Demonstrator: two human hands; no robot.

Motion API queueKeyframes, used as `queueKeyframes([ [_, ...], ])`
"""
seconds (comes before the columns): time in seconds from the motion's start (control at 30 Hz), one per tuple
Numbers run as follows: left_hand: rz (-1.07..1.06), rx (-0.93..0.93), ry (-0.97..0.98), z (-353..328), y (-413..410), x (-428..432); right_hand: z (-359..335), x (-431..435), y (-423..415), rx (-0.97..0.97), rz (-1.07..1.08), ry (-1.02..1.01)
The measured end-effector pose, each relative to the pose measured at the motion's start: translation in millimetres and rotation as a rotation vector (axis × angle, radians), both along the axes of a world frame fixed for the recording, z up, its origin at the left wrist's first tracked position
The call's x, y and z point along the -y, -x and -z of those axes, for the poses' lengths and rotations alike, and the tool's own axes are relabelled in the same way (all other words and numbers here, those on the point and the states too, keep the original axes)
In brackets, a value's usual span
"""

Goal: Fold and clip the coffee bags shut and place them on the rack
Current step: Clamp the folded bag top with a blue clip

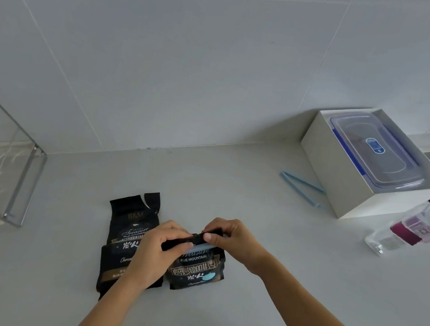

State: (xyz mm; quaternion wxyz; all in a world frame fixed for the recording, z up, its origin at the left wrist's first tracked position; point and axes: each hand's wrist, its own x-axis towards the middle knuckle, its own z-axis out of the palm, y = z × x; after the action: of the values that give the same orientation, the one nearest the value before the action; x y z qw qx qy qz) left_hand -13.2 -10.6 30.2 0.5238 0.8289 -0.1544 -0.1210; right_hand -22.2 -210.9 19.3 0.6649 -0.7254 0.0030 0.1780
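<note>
Left of the bags (141,246), bare counter (61,224) runs to the rack (20,185); rightward, a box (368,167) and bottle (414,229) block.

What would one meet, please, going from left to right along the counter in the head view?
Wire rack → open coffee bag → folded coffee bag, held by both hands → spare blue clip → white box → clear bottle.

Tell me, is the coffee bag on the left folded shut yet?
Not yet. The left coffee bag lies flat with its torn top spread open, no clip on it. Both hands work on the other bag.
</note>
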Motion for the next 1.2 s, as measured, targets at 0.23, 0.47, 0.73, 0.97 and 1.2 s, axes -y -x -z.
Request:
queueKeyframes([
  [0.23, -0.101, -0.188, 0.168, 8, 1, -5, 3, 2, 0, -0.109, 0.042, -0.124],
  [0.47, -0.239, -0.288, 0.273, 11, -5, 1, 3, -14, -1, -0.143, 0.214, -0.111],
  [0.73, -0.308, -0.184, 0.246, 17, -3, 4, 5, -27, 8, -0.096, 0.405, -0.083],
  [0.97, -0.323, -0.029, 0.138, 20, -1, 5, 13, -43, 7, 0.131, 0.561, 0.296],
  [1.2, -0.443, -0.159, 0.218, 22, -5, 7, 12, -43, -2, 0.084, 0.569, 0.231],
])
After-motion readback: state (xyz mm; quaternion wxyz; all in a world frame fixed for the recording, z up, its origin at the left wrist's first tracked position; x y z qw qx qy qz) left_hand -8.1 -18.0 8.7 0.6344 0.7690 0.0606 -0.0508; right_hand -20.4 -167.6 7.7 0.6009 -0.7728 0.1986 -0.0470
